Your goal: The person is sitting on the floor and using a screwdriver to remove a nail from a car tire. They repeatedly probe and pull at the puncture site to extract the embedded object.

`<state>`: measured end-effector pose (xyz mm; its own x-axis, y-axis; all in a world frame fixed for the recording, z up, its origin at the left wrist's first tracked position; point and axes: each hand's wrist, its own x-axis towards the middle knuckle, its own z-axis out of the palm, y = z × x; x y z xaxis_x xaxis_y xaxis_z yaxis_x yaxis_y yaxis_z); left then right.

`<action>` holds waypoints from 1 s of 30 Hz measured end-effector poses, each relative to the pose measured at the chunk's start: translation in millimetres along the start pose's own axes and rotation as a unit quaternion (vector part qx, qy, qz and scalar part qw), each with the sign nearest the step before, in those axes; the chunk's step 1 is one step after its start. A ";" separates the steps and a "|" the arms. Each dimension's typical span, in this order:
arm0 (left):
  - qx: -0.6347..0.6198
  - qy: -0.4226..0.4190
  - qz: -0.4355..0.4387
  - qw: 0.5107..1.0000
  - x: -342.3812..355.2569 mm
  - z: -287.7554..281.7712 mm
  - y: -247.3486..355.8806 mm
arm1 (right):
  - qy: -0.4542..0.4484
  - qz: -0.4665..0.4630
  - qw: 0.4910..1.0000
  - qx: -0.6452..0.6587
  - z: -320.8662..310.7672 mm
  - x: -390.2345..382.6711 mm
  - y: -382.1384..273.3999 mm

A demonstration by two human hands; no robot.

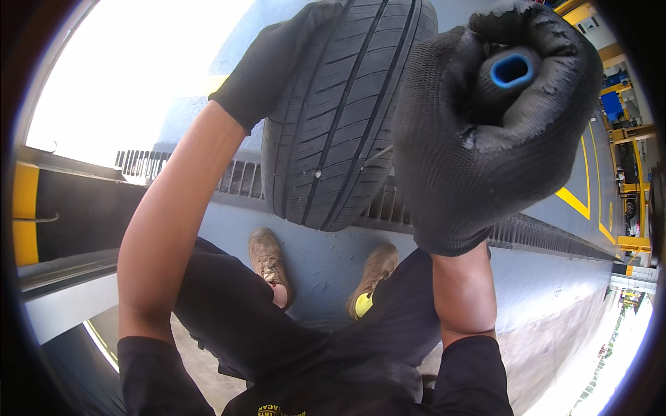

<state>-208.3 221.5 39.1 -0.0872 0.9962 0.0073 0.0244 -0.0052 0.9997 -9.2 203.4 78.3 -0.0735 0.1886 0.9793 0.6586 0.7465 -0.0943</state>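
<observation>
A black car tyre [333, 118] stands upright in front of me with its grooved tread facing me. My left hand [274, 66], in a dark knit glove, holds the tyre's left side near the top; its fingertips are partly hidden. Raised close to the camera, my gloved right hand [496, 132] is closed around a screwdriver-like hand tool [512, 71], whose black handle ends in a hollow blue-rimmed butt. A thin metal shaft [378, 155] runs from behind that hand to the right part of the tread. One small pale speck [318, 173] sits in a tread groove.
Beneath the tyre a dark slotted floor grate [239, 179] crosses the blue-grey floor [312, 260]. My brown shoes [267, 253] stand just this side of it. Yellow floor lines [576, 201] and yellow racks [628, 180] lie to the right. A black and yellow structure [62, 215] is at left.
</observation>
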 end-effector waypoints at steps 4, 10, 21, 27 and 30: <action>-0.109 -0.017 -0.012 0.994 3.9 -3.3 -10.9 | -0.146 0.167 0.971 -0.088 15.3 -3.9 2.6; -0.050 -0.046 0.019 0.998 -8.7 -12.3 -8.3 | -0.098 0.271 0.954 0.083 21.3 -15.8 -13.8; 0.061 0.031 -0.033 0.997 -2.8 -16.9 -23.0 | -0.024 0.097 0.989 0.108 18.4 -27.2 -42.2; 0.058 0.074 -0.029 0.995 -5.7 3.1 -8.0 | -0.140 0.174 0.975 -0.012 26.9 -59.8 -30.3; 0.068 0.093 -0.058 0.992 -0.6 14.9 0.5 | -0.134 0.090 0.986 0.032 17.0 -73.0 -38.2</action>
<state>-193.4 222.1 39.2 -0.2784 0.9562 -0.0908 0.1357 0.1327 0.9818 -41.7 172.0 7.4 -0.1603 0.4765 0.8644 0.6308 0.7230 -0.2815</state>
